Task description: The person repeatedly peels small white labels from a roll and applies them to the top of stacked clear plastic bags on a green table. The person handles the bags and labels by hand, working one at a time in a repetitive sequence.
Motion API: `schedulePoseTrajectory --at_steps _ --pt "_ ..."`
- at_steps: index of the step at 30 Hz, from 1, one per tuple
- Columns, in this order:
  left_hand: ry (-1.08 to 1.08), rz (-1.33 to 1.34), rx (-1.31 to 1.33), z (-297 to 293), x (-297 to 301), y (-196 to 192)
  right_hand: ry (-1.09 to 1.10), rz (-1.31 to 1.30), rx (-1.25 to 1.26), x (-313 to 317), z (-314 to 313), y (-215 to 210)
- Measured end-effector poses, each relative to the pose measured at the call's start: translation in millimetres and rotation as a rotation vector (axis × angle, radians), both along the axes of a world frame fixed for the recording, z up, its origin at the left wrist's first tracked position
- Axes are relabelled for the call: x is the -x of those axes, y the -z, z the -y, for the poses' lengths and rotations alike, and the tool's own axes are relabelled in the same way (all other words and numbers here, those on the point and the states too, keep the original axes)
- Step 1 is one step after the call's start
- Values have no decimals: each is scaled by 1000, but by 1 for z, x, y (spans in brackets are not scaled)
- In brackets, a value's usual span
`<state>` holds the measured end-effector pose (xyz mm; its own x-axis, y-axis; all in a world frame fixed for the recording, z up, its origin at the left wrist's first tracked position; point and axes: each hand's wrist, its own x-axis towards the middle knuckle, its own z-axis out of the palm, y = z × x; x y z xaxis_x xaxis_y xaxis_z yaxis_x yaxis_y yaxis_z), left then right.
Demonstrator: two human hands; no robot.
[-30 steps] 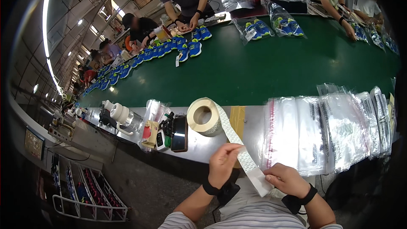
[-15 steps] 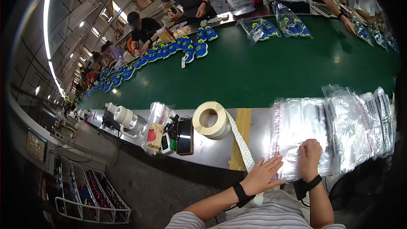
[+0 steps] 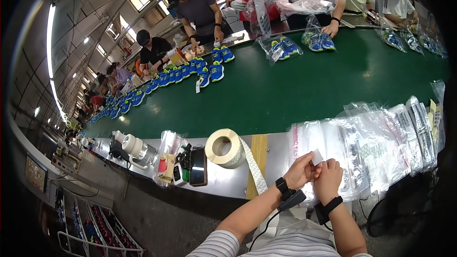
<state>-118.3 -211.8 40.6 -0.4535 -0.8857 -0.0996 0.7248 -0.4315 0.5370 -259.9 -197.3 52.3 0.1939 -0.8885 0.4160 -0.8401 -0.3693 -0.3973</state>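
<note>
Both hands meet just above the near edge of the tabletop, over the leftmost of the clear plastic bags that lie fanned out in an overlapping row toward the right end. The left hand and the right hand touch at the fingertips and pinch a small white label between them; each grip is closed down to a fine pinch on the label, the other fingers curled in. The label stands up from the fingertips, held at its lower part so that most of its face is free, which I judge suits peeling or placing it on the bag right below.

The label is a small, plain white rectangle, slightly tilted, thin and flat; whether anything is printed on it is too small to tell. It looks the same width as the strip that trails from the roll of white labels, which stands on its side just left of the hands, its strip running down over the near edge within easy reach. Further left along the near edge sit a dark phone, small packets and a white jug-like container, kept clear of the bags. Beyond the tabletop's metal border runs a green conveyor belt with blue shoes along its far side, where other people work.
</note>
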Motion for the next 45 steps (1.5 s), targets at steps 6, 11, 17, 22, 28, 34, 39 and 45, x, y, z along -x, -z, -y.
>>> schedulePoseTrajectory --at_steps 6,11,17,22,28,34,39,45 --pt "-140 180 -73 -2 15 1 88 678 -351 32 11 -21" --pt "-29 482 -162 11 17 -21 -2 594 -16 59 11 -9" --pt "66 400 -176 26 31 -25 -142 586 -98 65 11 -27" --pt "30 729 -172 29 46 -40 -196 713 -185 71 9 -44" --pt "253 155 -309 30 34 -41 -365 300 -308 66 -9 -50" --pt "-140 525 17 -28 9 -111 -210 208 -97 63 -17 -38" --pt "101 449 190 -44 7 -88 10 867 -476 74 17 -19" --pt "-101 312 -133 -32 -6 -29 372 1100 -220 170 45 -39"
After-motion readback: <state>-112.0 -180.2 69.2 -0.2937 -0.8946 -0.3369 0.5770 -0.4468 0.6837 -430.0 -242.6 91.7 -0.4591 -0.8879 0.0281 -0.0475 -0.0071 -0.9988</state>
